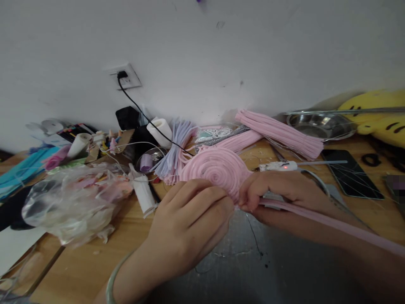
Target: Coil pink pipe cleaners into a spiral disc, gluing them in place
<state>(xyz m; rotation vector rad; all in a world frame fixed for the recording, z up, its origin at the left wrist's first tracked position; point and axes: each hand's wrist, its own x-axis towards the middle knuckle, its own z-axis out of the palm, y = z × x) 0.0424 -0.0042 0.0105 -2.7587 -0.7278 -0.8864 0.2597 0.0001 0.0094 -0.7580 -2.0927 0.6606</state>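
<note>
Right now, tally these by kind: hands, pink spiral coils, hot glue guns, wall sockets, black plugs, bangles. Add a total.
Hands: 2 (left hand, right hand)
Pink spiral coil: 1
Hot glue gun: 1
Wall socket: 1
Black plug: 1
Bangle: 1
Total: 7

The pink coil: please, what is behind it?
Behind the coil, pink stems and white beads show above its rim; what the coil itself covers cannot be seen.
</note>
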